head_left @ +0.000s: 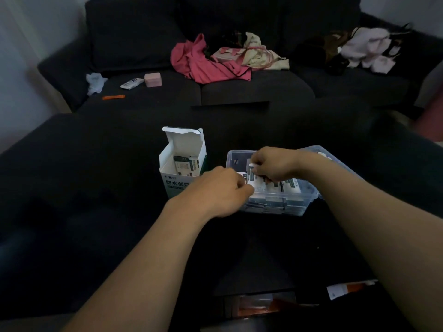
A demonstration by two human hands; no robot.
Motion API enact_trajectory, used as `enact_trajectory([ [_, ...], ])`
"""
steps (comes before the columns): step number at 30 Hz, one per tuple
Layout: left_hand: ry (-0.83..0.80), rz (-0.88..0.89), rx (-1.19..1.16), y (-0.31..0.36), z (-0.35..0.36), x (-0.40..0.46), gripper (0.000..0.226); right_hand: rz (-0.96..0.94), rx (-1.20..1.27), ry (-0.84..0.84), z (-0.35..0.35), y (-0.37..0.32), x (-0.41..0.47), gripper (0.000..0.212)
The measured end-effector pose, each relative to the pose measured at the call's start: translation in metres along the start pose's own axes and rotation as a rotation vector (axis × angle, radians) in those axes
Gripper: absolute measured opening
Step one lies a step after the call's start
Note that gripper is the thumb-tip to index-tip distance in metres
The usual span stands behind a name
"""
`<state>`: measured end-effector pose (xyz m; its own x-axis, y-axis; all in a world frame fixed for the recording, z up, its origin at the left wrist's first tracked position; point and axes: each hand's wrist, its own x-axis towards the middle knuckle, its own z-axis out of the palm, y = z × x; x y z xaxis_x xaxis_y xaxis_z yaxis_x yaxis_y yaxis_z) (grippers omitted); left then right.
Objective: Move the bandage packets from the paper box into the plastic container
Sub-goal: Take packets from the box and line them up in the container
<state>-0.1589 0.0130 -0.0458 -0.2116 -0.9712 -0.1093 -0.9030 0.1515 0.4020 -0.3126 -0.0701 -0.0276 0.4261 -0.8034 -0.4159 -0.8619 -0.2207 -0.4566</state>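
Both hands meet over the clear plastic container (275,202), which sits on the dark counter (96,188) just right of centre. The left hand (219,191), at 9 o'clock of the container, pinches the near-left end of a white bandage packet (254,182); the right hand (273,164), at 12 o'clock, has its fingers curled on the far end. The packet's long axis runs roughly from 7 to 1 o'clock. More packets lie flat in the container. The paper box (182,164) stands at 9 o'clock, flap open, with packets upright inside.
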Motion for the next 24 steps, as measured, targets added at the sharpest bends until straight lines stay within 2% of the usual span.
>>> enact_trajectory([
  [4,-0.076,0.001,0.0,0.0019,0.0027,0.0018,0.04,0.008,-0.066,-0.039,0.0025,-0.0024,0.0041,0.012],
  [7,-0.073,0.008,0.01,0.001,0.0045,0.0037,0.038,0.006,-0.105,-0.023,0.004,-0.0036,0.0042,0.006],
  [11,-0.083,0.002,0.035,0.0004,0.0049,0.0034,0.033,0.008,-0.107,-0.011,0.0044,-0.0012,0.0036,0.01],
  [15,-0.098,-0.012,0.033,0.0,0.0042,0.0026,0.038,0.01,-0.123,-0.015,0.0058,0.0021,0.004,0.005],
  [24,-0.102,0.005,0.055,-0.001,0.0069,0.0052,0.033,0.011,-0.164,-0.017,0.0047,0.0011,0.0024,0.025],
])
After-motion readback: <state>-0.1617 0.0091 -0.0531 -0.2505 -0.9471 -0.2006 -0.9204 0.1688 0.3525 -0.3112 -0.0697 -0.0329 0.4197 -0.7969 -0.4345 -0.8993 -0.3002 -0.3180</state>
